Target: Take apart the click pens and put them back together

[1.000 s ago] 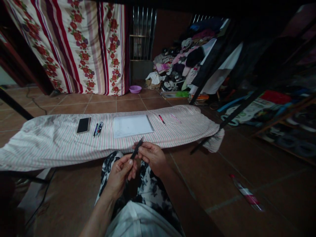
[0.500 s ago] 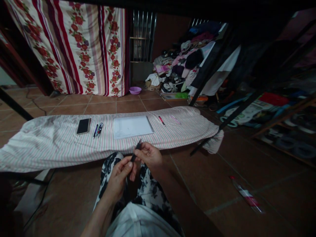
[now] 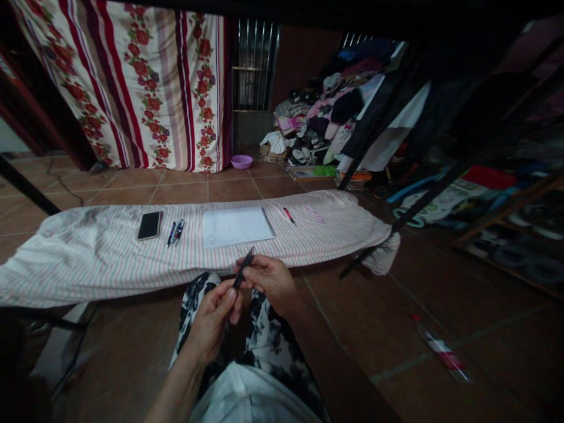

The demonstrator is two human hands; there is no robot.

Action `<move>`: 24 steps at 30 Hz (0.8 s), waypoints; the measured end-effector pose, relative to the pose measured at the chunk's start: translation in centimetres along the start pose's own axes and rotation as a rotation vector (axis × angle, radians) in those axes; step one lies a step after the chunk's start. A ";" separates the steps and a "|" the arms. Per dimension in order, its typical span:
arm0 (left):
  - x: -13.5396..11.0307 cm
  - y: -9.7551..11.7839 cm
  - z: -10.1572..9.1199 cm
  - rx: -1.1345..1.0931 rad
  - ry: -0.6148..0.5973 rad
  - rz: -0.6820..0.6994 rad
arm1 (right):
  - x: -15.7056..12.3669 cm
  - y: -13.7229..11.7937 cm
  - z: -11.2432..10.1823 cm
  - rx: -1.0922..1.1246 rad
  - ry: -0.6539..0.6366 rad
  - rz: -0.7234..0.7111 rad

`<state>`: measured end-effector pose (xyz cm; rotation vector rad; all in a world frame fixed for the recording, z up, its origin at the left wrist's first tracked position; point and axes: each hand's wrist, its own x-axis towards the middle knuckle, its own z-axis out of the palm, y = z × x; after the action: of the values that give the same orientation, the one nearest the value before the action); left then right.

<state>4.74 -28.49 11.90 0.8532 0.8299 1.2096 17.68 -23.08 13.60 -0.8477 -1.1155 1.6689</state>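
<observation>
A dark pen (image 3: pixel 244 267) is held between both hands over my lap. My left hand (image 3: pixel 212 317) pinches its lower end with thumb and fingers. My right hand (image 3: pixel 273 282) grips its upper part, fingers curled. In front lies a striped cloth-covered board (image 3: pixel 101 258). On it rest a spiral notebook (image 3: pixel 237 226), a black phone (image 3: pixel 148 225), two pens (image 3: pixel 175 231) beside the phone, a red pen (image 3: pixel 289 215) and a pink pen (image 3: pixel 314 213).
A floral curtain (image 3: pixel 145 82) hangs at the back left with a purple bowl (image 3: pixel 242 161) by it. A heap of clothes (image 3: pixel 326 117) fills the back. Cluttered shelves (image 3: pixel 506 200) stand right. A bottle (image 3: pixel 440 348) lies on the tiled floor.
Both hands have kept hold of the dark pen and shifted only slightly; the view tilted a little.
</observation>
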 end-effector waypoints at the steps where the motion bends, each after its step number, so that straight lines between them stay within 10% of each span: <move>1: 0.0 0.0 0.0 0.014 0.010 0.011 | 0.0 0.0 0.1 -0.021 0.018 -0.017; 24: 0.4 -0.6 -0.8 0.067 0.034 0.043 | 0.5 -0.1 0.4 -0.050 -0.010 -0.041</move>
<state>4.31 -28.11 10.95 0.9116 0.8875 1.2424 17.15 -22.75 13.79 -0.8437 -1.1787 1.6190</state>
